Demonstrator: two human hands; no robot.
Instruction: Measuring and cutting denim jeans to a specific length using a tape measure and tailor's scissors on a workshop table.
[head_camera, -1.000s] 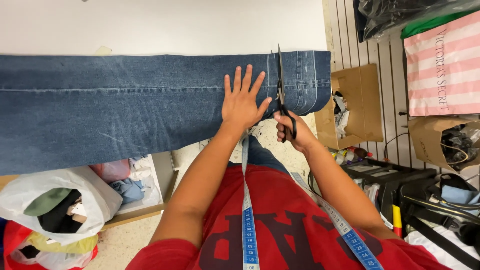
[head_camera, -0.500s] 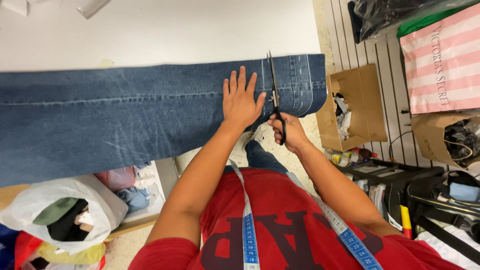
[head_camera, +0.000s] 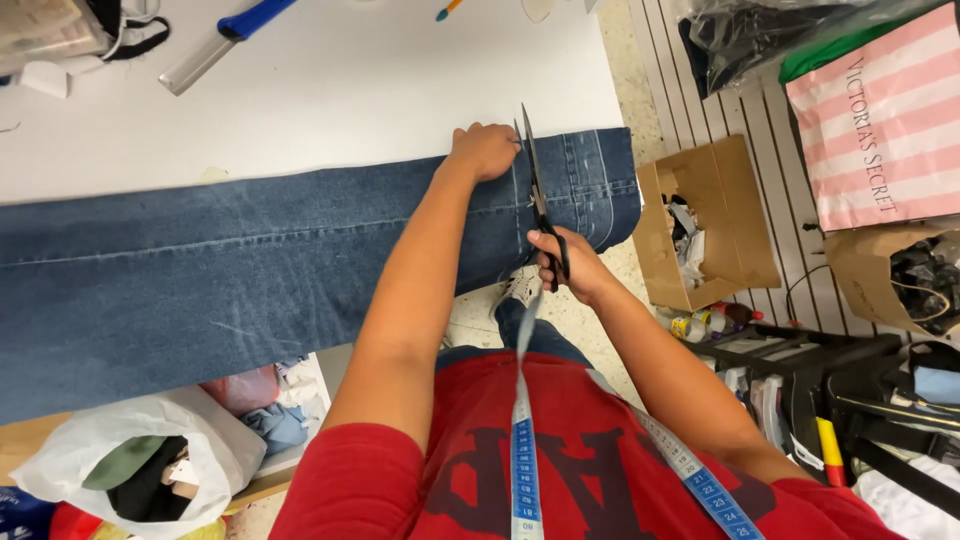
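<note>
A blue denim jeans leg (head_camera: 230, 270) lies across a white table (head_camera: 330, 90), its hem end hanging off the right edge. My right hand (head_camera: 568, 268) grips black scissors (head_camera: 538, 195), whose blades run across the leg near the hem. My left hand (head_camera: 484, 150) is curled on the far edge of the denim, just left of the blade tips. A blue and white measuring tape (head_camera: 522, 440) hangs around my neck over a red shirt.
An open cardboard box (head_camera: 705, 225) with scraps stands right of the table. A pink striped bag (head_camera: 880, 130) and black metal frames (head_camera: 840, 390) are further right. A white plastic bag (head_camera: 140, 470) of clothes sits below the table. A blue-handled tool (head_camera: 225, 40) lies at the table's far side.
My left hand moved from lying flat on the denim to a curled hold at its far edge. The scissors have advanced further across the leg. The view shifted to show more table.
</note>
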